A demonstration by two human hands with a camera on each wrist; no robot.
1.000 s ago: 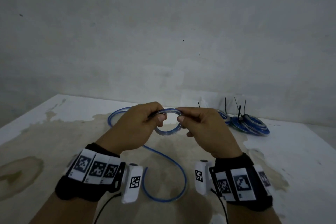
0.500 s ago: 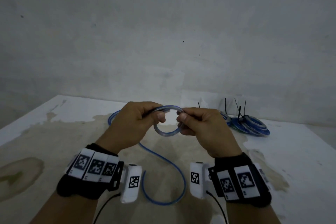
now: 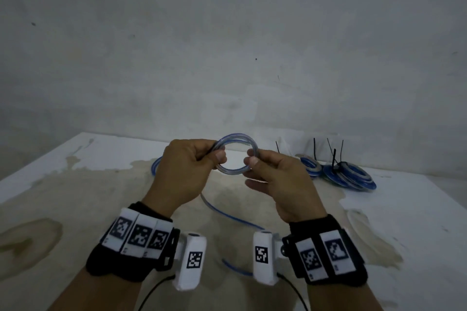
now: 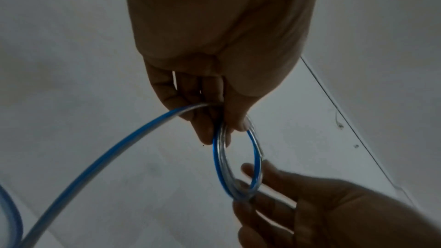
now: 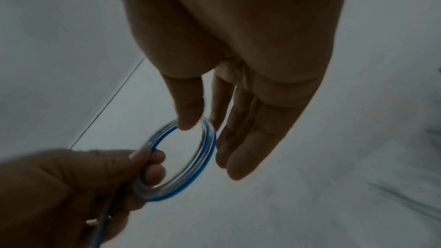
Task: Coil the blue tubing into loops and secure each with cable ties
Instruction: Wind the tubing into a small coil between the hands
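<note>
Nearest, loose tubing is trailed in a curve over the stained counter, below and between the wrists. Above it a small coil of a few turns is held in the air between the hands. Its left side is gripped by the curled fingers and thumb of the left hand, where a dark strip, probably a cable tie, is also held against it. Its right side is pinched between thumb and forefinger of the right hand, the other fingers being left straight and spread.

The coiling step is judged to be in hand, with the tying not yet done. Next, the trailing length would need to be fed round, or the tie wrapped, without the turns being let spring apart.

Farther right, tied coils are piled near the wall. Open room is left on the near and left counter; its left edge is well apart.
</note>
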